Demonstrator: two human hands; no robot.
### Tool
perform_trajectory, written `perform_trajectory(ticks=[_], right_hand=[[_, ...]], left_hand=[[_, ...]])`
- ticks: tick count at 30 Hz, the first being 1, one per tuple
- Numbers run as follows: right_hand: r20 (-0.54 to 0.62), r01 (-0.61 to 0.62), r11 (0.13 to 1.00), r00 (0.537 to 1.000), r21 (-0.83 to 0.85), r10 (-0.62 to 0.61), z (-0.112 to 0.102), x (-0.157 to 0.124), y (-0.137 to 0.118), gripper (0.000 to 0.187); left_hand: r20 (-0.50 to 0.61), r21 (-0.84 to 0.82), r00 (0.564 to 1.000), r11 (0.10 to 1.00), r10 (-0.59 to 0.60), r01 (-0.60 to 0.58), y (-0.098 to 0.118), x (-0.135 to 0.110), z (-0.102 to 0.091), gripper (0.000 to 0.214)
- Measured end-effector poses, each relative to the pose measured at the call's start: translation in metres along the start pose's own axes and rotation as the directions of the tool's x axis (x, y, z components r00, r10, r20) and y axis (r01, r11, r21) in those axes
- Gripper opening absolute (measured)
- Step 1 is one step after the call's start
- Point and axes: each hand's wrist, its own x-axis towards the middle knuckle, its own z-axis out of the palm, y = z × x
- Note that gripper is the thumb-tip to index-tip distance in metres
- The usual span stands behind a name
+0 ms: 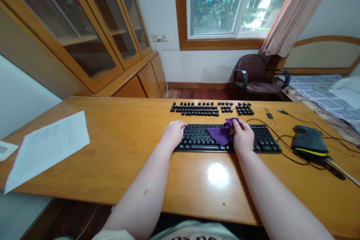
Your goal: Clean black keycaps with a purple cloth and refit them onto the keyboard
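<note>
Right hand pinches a purple cloth over the keyboard

From where I stand, both bare forearms reach in over the near edge of the desk [118,146], slanting towards each other so that the hands meet the keyboard [208,146] from either side. The right hand [244,135] is over the right half of it, knuckles up, fingers curled in, thumb and forefinger pinching the cloth [221,134]. A bunched tuft pokes up by the fingertips, and the rest droops leftward across the middle of the keyboard to a point low down, near the space bar. The left hand [174,133] sits at the keyboard's left end, back of the hand upwards, wrist low, the fingers bent towards the edge keys. Its own back hides most of those fingers, so I can't tell whether they are pressed together or spread.

The keyboard lies flat, long side facing the person. Just behind it, loose keys [197,108] stand in rows, grouped in three blocks. A grey pouch with a yellow stripe [309,140] rests to the right among dark cables, and a small black stick [269,115] lies behind the keyboard's right end. Well off to the left are some papers [53,142]. Beyond the desk stands a brown chair [251,69].
</note>
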Motion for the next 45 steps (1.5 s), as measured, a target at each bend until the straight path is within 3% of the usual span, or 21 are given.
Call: perform_trajectory(ticks=[8, 14, 18, 25, 29, 35, 45], right_hand=[[0.236, -0.063, 0.995, 0.971, 0.077, 0.044, 0.007, 0.001, 0.006, 0.033], [0.266, -0.082, 0.992, 0.962, 0.100, 0.053, 0.008, -0.003, 0.000, 0.031], [0.343, -0.121, 0.979, 0.937, 0.166, 0.057, 0.008, -0.005, -0.001, 0.031], [0.288, -0.157, 0.958, 0.954, 0.242, 0.084, 0.007, -0.001, 0.004, 0.034], [0.265, -0.135, 0.965, 0.962, 0.224, 0.073, 0.006, 0.000, 0.006, 0.032], [0.271, -0.124, 0.973, 0.960, 0.196, 0.068, 0.007, -0.001, 0.004, 0.033], [0.253, -0.119, 0.973, 0.965, 0.196, 0.067, 0.006, -0.003, 0.000, 0.032]], left_hand=[[-0.018, 0.054, 0.997, 0.996, -0.073, 0.074, -0.009, 0.005, 0.004, 0.028], [-0.031, 0.043, 0.961, 0.960, -0.274, 0.275, -0.014, 0.008, 0.007, 0.029], [-0.030, 0.032, 0.955, 0.955, -0.296, 0.296, -0.016, 0.010, 0.007, 0.027], [-0.062, 0.074, 0.928, 0.926, -0.366, 0.370, -0.025, 0.012, 0.006, 0.030], [-0.058, 0.135, 0.934, 0.925, -0.352, 0.356, -0.027, 0.024, -0.003, 0.028], [-0.033, 0.195, 0.976, 0.956, -0.217, 0.219, -0.018, 0.059, -0.017, 0.031], [0.047, 0.211, 0.974, 0.956, -0.220, 0.205, -0.015, 0.087, 0.002, 0.022]])
